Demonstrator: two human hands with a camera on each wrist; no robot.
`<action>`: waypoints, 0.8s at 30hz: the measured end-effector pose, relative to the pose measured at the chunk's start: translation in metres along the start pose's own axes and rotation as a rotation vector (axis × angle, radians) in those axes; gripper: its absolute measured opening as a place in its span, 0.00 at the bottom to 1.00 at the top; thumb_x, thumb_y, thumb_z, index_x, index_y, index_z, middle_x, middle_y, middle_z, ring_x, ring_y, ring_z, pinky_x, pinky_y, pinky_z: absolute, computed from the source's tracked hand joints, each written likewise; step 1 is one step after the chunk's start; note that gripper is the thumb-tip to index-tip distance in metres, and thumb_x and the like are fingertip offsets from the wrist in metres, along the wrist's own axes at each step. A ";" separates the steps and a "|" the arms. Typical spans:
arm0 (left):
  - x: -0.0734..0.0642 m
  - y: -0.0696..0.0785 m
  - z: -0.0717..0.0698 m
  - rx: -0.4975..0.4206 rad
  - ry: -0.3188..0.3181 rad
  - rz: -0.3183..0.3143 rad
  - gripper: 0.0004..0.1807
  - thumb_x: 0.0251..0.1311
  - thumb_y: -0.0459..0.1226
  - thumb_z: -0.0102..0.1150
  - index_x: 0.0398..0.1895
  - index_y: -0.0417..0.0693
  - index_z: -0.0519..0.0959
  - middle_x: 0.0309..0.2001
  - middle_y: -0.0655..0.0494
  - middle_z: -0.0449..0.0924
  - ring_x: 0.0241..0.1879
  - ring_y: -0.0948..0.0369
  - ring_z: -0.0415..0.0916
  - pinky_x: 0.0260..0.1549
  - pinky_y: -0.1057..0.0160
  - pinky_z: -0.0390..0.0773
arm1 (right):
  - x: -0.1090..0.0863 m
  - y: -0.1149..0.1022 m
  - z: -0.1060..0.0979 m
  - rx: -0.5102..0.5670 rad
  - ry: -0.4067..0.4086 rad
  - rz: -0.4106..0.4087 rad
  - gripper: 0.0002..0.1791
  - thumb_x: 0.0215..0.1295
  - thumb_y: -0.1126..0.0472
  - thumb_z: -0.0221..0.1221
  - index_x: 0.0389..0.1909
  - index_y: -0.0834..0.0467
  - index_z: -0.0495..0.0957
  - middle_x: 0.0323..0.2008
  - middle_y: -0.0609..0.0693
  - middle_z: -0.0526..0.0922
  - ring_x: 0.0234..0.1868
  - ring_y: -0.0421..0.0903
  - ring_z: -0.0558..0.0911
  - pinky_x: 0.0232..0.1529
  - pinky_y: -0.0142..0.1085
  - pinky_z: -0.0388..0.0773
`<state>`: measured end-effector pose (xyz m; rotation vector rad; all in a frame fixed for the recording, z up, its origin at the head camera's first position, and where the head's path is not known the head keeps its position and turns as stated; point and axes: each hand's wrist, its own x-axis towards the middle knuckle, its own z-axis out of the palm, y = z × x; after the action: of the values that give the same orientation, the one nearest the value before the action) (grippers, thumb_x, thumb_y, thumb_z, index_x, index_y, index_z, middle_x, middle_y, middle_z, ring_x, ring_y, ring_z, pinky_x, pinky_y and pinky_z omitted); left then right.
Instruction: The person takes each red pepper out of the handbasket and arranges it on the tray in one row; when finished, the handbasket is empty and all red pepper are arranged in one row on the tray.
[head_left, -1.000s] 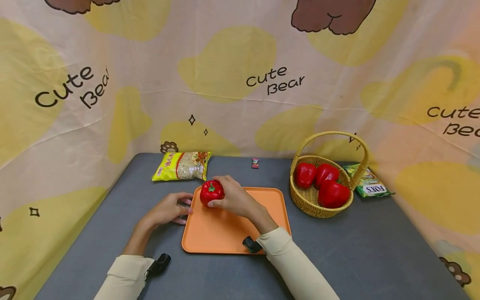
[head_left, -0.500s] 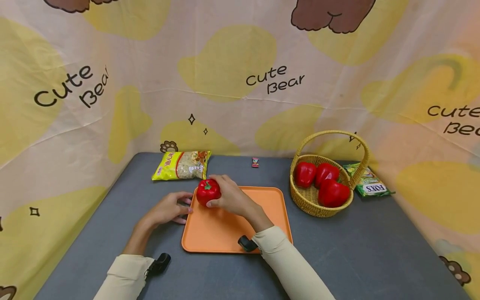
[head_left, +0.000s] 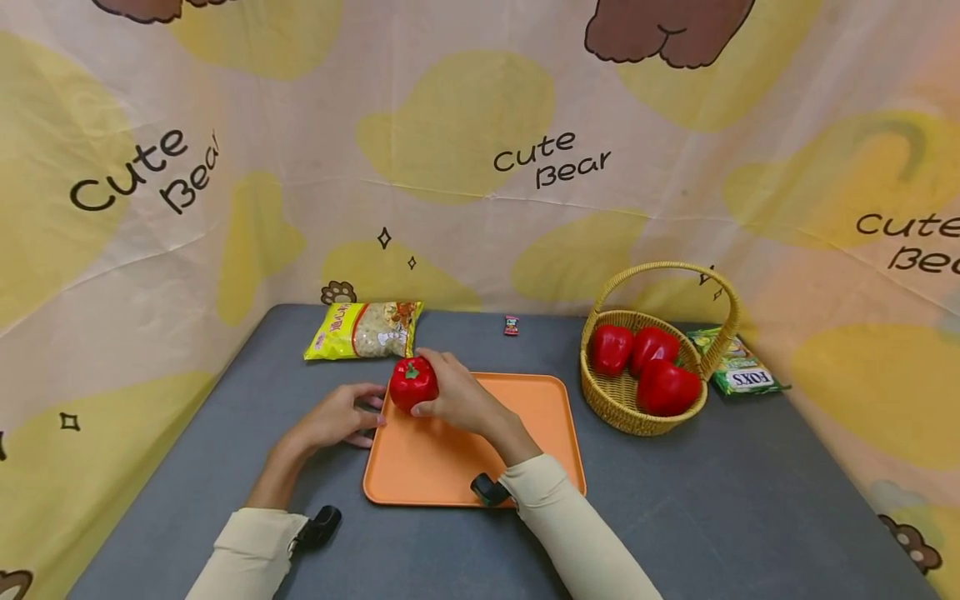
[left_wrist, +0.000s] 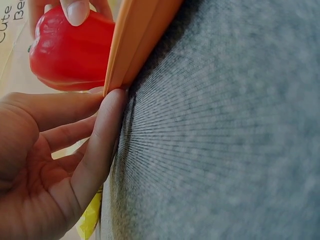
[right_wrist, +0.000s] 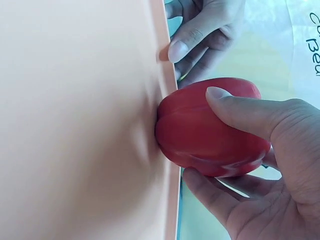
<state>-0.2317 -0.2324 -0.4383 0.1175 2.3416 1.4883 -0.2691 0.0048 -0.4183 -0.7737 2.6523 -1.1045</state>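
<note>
A red bell pepper with a green stem stands upright at the far left corner of an orange tray. My right hand grips it from the right; in the right wrist view the thumb lies on one side and the fingers curl round the other, with the pepper's base against the tray. At the tray's left edge, my left hand pinches the rim; the left wrist view shows thumb and forefinger meeting at it, the other fingers behind.
A yellow wicker basket with an arched handle holds several red bell peppers at the right. Behind it lies a green Fox's packet. A yellow food bag and a small wrapped sweet lie at the back of the grey table.
The right hand has shifted slightly left with the bell pepper, towards the tray's far left corner. My left hand has stayed at the tray's rim.
</note>
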 end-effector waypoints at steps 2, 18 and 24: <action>0.000 0.000 0.000 0.000 0.001 0.002 0.35 0.69 0.31 0.63 0.77 0.28 0.63 0.62 0.33 0.74 0.44 0.55 0.83 0.37 0.53 0.92 | 0.001 0.001 0.000 0.005 0.003 -0.007 0.52 0.61 0.56 0.77 0.82 0.52 0.59 0.66 0.57 0.73 0.66 0.54 0.76 0.63 0.48 0.83; 0.000 0.000 0.001 0.000 0.004 0.025 0.35 0.69 0.31 0.63 0.76 0.27 0.63 0.62 0.32 0.75 0.44 0.56 0.83 0.37 0.53 0.92 | -0.001 0.002 0.001 -0.037 0.005 -0.058 0.54 0.62 0.62 0.76 0.83 0.56 0.56 0.71 0.58 0.71 0.70 0.54 0.74 0.71 0.50 0.77; 0.000 -0.001 0.000 0.011 0.007 0.022 0.35 0.70 0.30 0.63 0.76 0.26 0.63 0.62 0.32 0.75 0.44 0.56 0.83 0.37 0.53 0.92 | -0.004 0.002 -0.001 -0.059 0.001 -0.079 0.56 0.60 0.60 0.78 0.84 0.56 0.54 0.73 0.58 0.71 0.71 0.54 0.73 0.72 0.49 0.76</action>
<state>-0.2315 -0.2332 -0.4392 0.1411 2.3617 1.4893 -0.2671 0.0090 -0.4192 -0.8957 2.6877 -1.0495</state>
